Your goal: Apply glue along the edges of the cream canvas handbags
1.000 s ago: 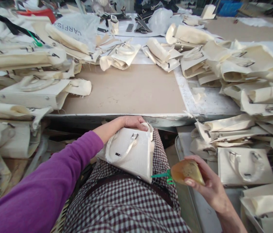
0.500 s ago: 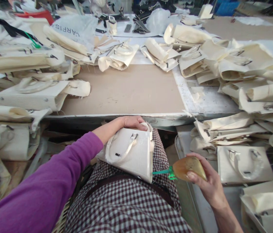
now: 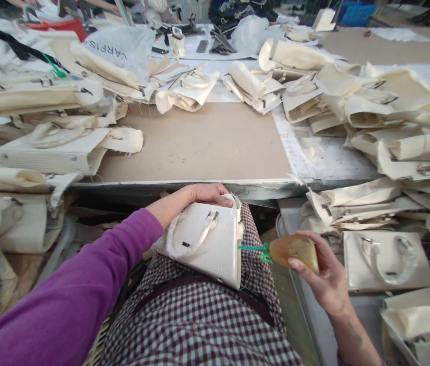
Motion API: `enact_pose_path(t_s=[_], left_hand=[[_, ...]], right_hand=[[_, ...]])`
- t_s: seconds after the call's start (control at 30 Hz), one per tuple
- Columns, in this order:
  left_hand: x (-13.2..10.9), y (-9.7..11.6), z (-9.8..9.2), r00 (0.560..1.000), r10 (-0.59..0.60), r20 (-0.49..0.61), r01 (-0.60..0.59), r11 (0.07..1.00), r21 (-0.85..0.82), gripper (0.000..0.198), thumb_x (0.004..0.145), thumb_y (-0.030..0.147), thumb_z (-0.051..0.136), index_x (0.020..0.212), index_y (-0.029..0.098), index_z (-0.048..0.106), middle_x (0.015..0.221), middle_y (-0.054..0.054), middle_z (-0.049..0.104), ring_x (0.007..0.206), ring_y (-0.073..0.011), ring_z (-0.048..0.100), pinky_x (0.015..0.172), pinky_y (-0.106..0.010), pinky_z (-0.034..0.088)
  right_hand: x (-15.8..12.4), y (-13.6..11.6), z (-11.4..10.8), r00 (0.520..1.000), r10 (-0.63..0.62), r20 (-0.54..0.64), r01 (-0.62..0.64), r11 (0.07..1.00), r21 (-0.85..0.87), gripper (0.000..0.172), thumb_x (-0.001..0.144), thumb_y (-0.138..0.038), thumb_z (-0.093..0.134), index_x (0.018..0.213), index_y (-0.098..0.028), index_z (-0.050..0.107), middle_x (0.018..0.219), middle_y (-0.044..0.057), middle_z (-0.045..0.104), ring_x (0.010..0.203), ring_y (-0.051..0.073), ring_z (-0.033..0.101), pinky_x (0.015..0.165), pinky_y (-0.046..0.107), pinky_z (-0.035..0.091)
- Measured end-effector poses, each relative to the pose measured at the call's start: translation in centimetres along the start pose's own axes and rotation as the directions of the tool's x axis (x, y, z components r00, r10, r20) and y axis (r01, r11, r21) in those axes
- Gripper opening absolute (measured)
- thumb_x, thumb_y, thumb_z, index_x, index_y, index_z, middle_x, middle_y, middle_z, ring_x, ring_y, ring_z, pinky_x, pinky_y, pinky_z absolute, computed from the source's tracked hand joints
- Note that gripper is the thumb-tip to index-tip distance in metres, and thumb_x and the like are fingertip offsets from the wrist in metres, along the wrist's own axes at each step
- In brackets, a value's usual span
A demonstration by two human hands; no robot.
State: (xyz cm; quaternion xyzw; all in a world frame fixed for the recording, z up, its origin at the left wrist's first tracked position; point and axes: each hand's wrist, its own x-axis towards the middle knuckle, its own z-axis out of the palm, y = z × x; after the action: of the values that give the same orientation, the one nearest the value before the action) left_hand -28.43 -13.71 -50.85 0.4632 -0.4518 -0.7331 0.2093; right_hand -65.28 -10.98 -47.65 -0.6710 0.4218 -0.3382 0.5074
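Note:
A cream handbag (image 3: 220, 254) with a looped handle rests tilted on my lap, over a checked apron (image 3: 199, 320). My left hand (image 3: 212, 194) is closed on the bag's far top edge, its fingertips partly hidden behind it. In my right hand (image 3: 323, 277) I grip an amber glue bottle (image 3: 293, 251) with a thin green nozzle (image 3: 252, 248). The nozzle points left, its tip at the right side edge of the handbag. Whether the tip touches the bag I cannot tell.
The workbench edge (image 3: 199, 182) runs just beyond my lap. Piles of cream bag parts (image 3: 390, 91) line its right side, and more bags (image 3: 47, 147) lie at left. Another cream handbag (image 3: 386, 259) stands close by my right hand. A phone (image 3: 201, 46) lies at the back.
My right hand has moved the glue bottle slightly up and away, so the nozzle tip sits higher along the bag's side edge. My left hand and the handbag stay in place.

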Motion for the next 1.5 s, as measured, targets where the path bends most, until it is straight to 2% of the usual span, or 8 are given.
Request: enact_pose_path(t_s=[0.27, 0.5, 0.73, 0.93, 1.13, 1.3, 1.4, 1.5], left_hand=[[-0.1, 0.2, 0.1, 1.0, 0.001, -0.003, -0.001, 1.0, 0.017, 0.038, 0.066, 0.048, 0.087, 0.078, 0.012, 0.079, 0.065, -0.006, 0.073, 0.052, -0.0147, 0.061, 0.053, -0.023, 0.048], [-0.1, 0.3, 0.2, 1.0, 0.003, -0.007, -0.002, 1.0, 0.014, 0.039, 0.066, 0.048, 0.087, 0.079, 0.012, 0.079, 0.065, -0.006, 0.074, 0.051, -0.0139, 0.061, 0.053, -0.023, 0.048], [-0.1, 0.5, 0.4, 1.0, 0.013, -0.015, -0.013, 1.0, 0.022, 0.037, 0.065, 0.047, 0.088, 0.074, 0.013, 0.078, 0.064, -0.005, 0.073, 0.052, -0.0146, 0.061, 0.051, -0.023, 0.046], [-0.8, 1.2, 0.6, 0.999, 0.031, -0.03, -0.029, 0.997, 0.069, 0.041, 0.065, 0.051, 0.086, 0.076, 0.012, 0.078, 0.065, -0.005, 0.071, 0.056, -0.0154, 0.06, 0.054, -0.024, 0.046], [-5.9, 4.2, 0.7, 0.99, 0.107, -0.088, -0.091, 0.981, 0.172, 0.042, 0.073, 0.049, 0.08, 0.091, 0.011, 0.077, 0.085, -0.009, 0.074, 0.073, -0.0184, 0.063, 0.071, -0.027, 0.05], [-12.5, 7.4, 2.1, 0.953, 0.258, -0.16, -0.19, 0.918, 0.347, 0.029, 0.087, 0.04, 0.065, 0.095, 0.015, 0.077, 0.094, -0.008, 0.074, 0.086, -0.0217, 0.068, 0.074, -0.026, 0.05], [-15.4, 7.8, 5.0, 0.879, 0.42, -0.225, -0.257, 0.816, 0.518, 0.021, 0.091, 0.029, 0.058, 0.093, 0.019, 0.077, 0.098, -0.005, 0.075, 0.09, -0.0194, 0.071, 0.081, -0.024, 0.051], [-17.1, 6.7, 8.9, 0.764, 0.551, -0.336, -0.178, 0.68, 0.711, 0.02, 0.094, 0.017, 0.056, 0.101, 0.02, 0.074, 0.103, -0.003, 0.076, 0.094, -0.0158, 0.071, 0.084, -0.021, 0.05]], right_hand=[[-0.4, -0.6, -1.2, 0.987, 0.001, 0.161, 0.011, 0.997, -0.072, 0.044, 0.079, -0.041, 0.082, 0.119, -0.03, 0.066, 0.102, 0.002, 0.067, 0.087, 0.019, 0.065, 0.075, 0.022, 0.055], [-0.4, 0.3, -0.4, 0.999, -0.009, 0.044, 0.009, 1.0, -0.005, 0.048, 0.08, -0.037, 0.082, 0.122, -0.03, 0.063, 0.113, 0.004, 0.066, 0.096, 0.021, 0.065, 0.081, 0.024, 0.056], [-0.6, -0.6, -1.0, 0.974, 0.049, 0.22, -0.04, 0.998, -0.044, 0.043, 0.078, -0.04, 0.082, 0.117, -0.031, 0.067, 0.102, 0.002, 0.069, 0.085, 0.02, 0.067, 0.074, 0.023, 0.055], [-1.3, 0.0, -1.4, 0.975, 0.209, 0.081, -0.214, 0.975, 0.066, 0.045, 0.074, -0.046, 0.082, 0.112, -0.027, 0.07, 0.092, 0.002, 0.07, 0.078, 0.021, 0.065, 0.063, 0.025, 0.055], [-2.5, 1.4, -1.3, 0.92, 0.368, -0.138, -0.26, 0.834, 0.487, 0.045, 0.08, -0.048, 0.072, 0.117, -0.021, 0.069, 0.088, 0.007, 0.066, 0.065, 0.021, 0.059, 0.044, 0.026, 0.047], [-3.4, 1.4, -1.2, 0.911, 0.358, -0.203, -0.195, 0.81, 0.553, 0.041, 0.09, -0.046, 0.06, 0.124, -0.023, 0.066, 0.091, 0.008, 0.067, 0.064, 0.02, 0.059, 0.042, 0.025, 0.046], [-3.8, 1.1, -0.9, 0.911, 0.35, -0.219, -0.18, 0.813, 0.553, 0.048, 0.088, -0.048, 0.063, 0.129, -0.022, 0.063, 0.095, 0.009, 0.067, 0.064, 0.021, 0.059, 0.044, 0.027, 0.049], [-4.1, 0.6, -0.7, 0.879, 0.391, -0.273, -0.179, 0.801, 0.571, 0.058, 0.078, -0.05, 0.074, 0.127, -0.021, 0.065, 0.114, 0.012, 0.065, 0.08, 0.026, 0.064, 0.058, 0.033, 0.059]])
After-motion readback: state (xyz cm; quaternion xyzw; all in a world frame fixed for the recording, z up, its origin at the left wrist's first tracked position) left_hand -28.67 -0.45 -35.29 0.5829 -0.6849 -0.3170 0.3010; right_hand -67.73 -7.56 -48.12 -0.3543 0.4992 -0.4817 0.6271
